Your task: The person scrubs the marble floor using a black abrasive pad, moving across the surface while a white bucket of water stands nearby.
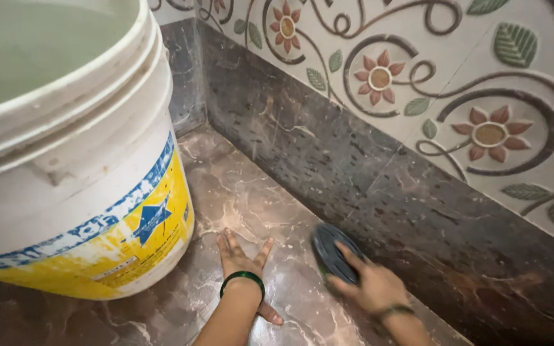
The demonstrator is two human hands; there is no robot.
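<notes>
Fingers point(354, 259) of the right hand point(370, 287) clasp a dark round scrubber point(329, 253), pressing it on the marble floor point(251, 192) at about 5 o'clock in the view, just beside the dark skirting point(367, 186). Its long axis runs from 11 to 5 o'clock, its far end towards the corner; motion blur smears its edge and the hand covers its near part.

By size: the white and yellow bucket point(78, 192) fills 9 to 11 o'clock, its top and left side cut off. A flower-patterned tile wall point(482, 77) spans 1 to 3 o'clock. Near 6 o'clock the left hand point(242, 259), wearing a green bangle point(243, 277), lies flat with fingers spread, gripping nothing, near the bucket's base. Both forearms leave the bottom edge.
</notes>
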